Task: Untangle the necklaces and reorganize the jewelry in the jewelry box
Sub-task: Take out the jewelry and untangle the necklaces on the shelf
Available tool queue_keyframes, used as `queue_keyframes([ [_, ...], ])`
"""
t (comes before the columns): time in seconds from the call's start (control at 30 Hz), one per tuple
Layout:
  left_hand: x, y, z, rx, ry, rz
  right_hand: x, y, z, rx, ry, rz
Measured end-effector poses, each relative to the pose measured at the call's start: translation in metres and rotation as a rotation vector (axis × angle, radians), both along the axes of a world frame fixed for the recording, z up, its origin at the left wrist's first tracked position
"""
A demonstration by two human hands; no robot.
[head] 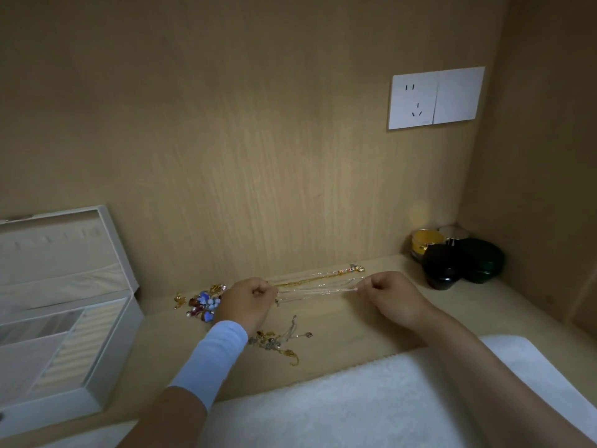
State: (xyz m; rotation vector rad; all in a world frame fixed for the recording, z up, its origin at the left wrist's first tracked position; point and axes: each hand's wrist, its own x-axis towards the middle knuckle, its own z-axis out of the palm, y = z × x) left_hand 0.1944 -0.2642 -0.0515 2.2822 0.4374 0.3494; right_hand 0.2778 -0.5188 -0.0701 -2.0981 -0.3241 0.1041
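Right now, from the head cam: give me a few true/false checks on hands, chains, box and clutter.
1. The left hand and right hand pinch a thin chain stretched between them. True.
2. The jewelry box is closed. False: its lid stands open against the back wall.
3. The tangled pile lies on the white towel. False: it lies on the wooden shelf, just beyond the towel's edge.
4. Dark jars stand in the back right corner. True.
5. The blue beaded piece sits inside the box. False: it lies on the shelf, beside the left hand.
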Motion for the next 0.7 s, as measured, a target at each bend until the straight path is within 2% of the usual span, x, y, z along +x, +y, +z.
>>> queue_keyframes([
  [0.1, 0.005, 0.003, -0.012, 0.308, 0.18, -0.017, 0.004, 0.003, -0.009, -0.204, -0.147, -0.024],
  [0.23, 0.011, 0.005, -0.017, 0.452, 0.186, -0.015, 0.005, 0.005, -0.012, -0.322, -0.242, -0.036],
  [0.43, 0.014, 0.009, -0.022, 0.497, 0.141, -0.033, 0.007, 0.008, -0.017, -0.483, -0.383, -0.059],
  [0.57, 0.0, 0.011, -0.023, 0.462, 0.019, -0.271, -0.011, 0.011, -0.011, -0.73, -0.541, 0.005],
  [0.63, -0.015, 0.007, -0.023, 0.443, 0.118, -0.438, -0.026, 0.018, -0.011, -0.844, -0.515, 0.061],
  [0.7, -0.025, 0.005, -0.026, 0.494, 0.272, -0.54, -0.04, 0.025, -0.015, -0.901, -0.37, 0.098],
])
